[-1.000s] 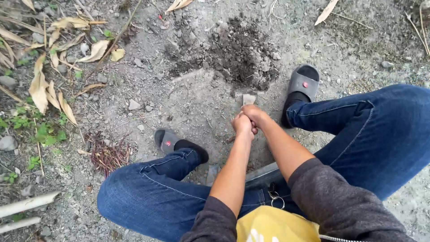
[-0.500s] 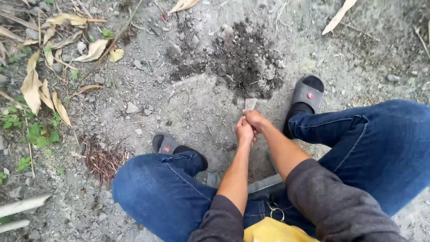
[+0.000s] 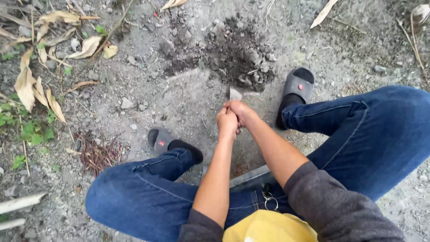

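Now, hands: left hand (image 3: 227, 122) and right hand (image 3: 242, 113) clenched together around the tool (image 3: 234, 95), fingers wrapped tight.
Blade: at 12 o'clock from the fists, beside the dug soil (image 3: 237, 51).
Labels: small red round marks on the grey slippers (image 3: 299, 84).
Change: fists have shifted slightly left.

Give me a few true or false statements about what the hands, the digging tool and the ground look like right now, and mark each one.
1. Both hands grip one tool together. True: the left hand and the right hand are clasped around it, with the flat blade sticking out beyond them.
2. The blade is buried deep in the dark loose soil. False: it shows above pale packed ground, just short of the dark soil patch.
3. The person is barefoot. False: grey slippers are on both feet.
4. Dry leaves lie at the upper left. True.
5. The person wears shorts. False: blue jeans cover both legs.
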